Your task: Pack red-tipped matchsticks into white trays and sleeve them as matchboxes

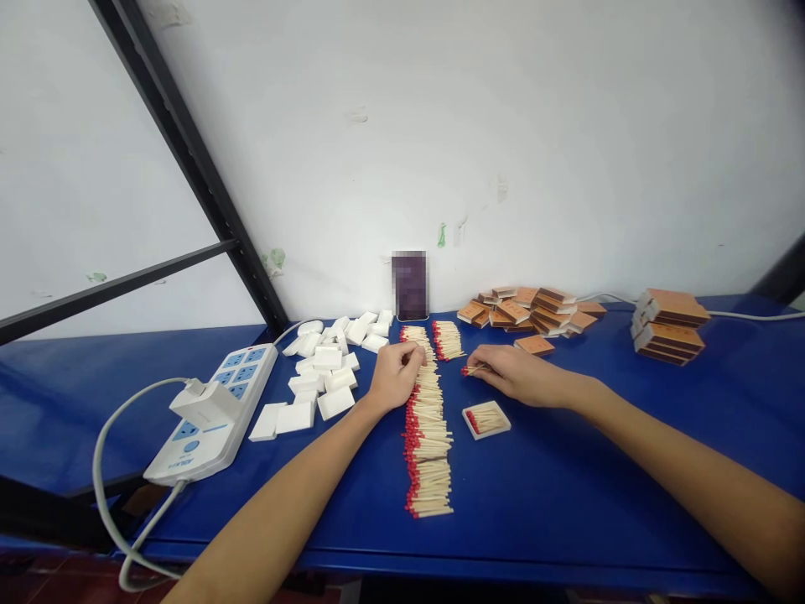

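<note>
A long row of red-headed matches [428, 436] runs front to back over the blue surface. My left hand [397, 374] rests at the row's left side, fingers curled in; whether matches sit between them is hidden. Over to the right, my right hand [503, 373] pinches a few matches [473, 369], their red heads pointing left. Just below that hand lies a white matchbox tray [495, 429] partly filled with matches. A smaller bunch of matches [448, 341] lies beside the far end of the row.
White trays [327, 359] are heaped at left, near a power strip [245, 377] with a plugged-in charger [205, 404] and looping cable. Orange matchbox sleeves [512, 312] lie piled at back right, with stacked matchboxes [670, 325] farther right. A phone [411, 285] leans on the wall.
</note>
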`<state>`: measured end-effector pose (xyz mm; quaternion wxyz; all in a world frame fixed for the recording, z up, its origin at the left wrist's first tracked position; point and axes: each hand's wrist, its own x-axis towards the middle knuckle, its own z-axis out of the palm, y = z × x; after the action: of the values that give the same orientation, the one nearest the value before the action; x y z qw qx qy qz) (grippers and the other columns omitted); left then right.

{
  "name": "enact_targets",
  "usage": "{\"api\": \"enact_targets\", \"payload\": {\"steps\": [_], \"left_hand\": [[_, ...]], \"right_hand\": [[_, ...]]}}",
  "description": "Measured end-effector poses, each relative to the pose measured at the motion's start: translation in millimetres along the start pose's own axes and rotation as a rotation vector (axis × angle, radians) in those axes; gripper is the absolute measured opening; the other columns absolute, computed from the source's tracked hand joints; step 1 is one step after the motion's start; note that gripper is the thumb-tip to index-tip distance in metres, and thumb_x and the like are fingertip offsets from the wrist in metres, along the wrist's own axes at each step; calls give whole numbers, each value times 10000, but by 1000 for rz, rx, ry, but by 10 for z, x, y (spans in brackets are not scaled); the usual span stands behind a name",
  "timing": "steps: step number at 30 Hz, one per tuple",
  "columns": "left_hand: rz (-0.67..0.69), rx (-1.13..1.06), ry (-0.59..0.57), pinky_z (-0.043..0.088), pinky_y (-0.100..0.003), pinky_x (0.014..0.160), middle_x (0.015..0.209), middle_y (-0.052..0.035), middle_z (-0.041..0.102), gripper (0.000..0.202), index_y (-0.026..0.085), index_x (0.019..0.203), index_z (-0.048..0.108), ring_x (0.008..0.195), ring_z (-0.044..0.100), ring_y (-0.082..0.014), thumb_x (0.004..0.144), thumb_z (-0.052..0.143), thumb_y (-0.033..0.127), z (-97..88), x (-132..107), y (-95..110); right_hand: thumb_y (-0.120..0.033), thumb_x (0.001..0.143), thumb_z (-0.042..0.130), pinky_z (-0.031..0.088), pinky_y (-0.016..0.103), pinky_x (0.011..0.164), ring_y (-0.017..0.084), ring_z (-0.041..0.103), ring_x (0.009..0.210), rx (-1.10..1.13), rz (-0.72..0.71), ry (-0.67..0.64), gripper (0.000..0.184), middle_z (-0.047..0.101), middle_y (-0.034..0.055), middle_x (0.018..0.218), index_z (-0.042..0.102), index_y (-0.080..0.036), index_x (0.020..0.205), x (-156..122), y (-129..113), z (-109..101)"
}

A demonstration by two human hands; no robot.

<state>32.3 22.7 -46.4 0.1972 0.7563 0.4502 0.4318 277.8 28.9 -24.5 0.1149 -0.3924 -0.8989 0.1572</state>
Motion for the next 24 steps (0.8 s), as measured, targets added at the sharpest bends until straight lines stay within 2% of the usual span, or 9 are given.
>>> {"api": "enact_targets", "payload": {"steps": [6, 11, 17, 24], "left_hand": [[-1, 4, -20, 291, -236, 555, 537, 26, 454, 397, 141, 621, 572, 524, 394, -93, 925, 405, 333, 0, -6, 11], [-7, -8, -23, 301, -237, 561, 541, 22, 452, 402, 141, 613, 563, 532, 398, -97, 924, 401, 339, 1, -3, 14], [3, -11, -22, 287, -239, 547, 531, 23, 441, 378, 141, 610, 570, 529, 393, -98, 913, 420, 312, 0, 4, 13], [1, -16, -19, 289, -240, 550, 531, 24, 434, 385, 140, 607, 561, 527, 387, -94, 917, 412, 314, -1, 2, 6]], "right_hand": [[-500, 938, 432, 440, 293, 654, 198, 587, 770, 241, -14, -164, 396, 691, 71, 927, 668, -190, 1008, -109, -277, -247], [-485, 892, 501, 410, 259, 584, 170, 553, 673, 296, -17, -327, 358, 682, 39, 798, 709, -200, 954, -164, -353, -347], [-463, 859, 565, 423, 262, 583, 169, 573, 671, 210, -42, -323, 323, 704, 38, 809, 760, -207, 890, -178, -370, -336], [-429, 815, 642, 447, 249, 584, 164, 616, 692, 237, -44, -330, 275, 705, 41, 848, 783, -214, 915, -171, -351, -306]]}}
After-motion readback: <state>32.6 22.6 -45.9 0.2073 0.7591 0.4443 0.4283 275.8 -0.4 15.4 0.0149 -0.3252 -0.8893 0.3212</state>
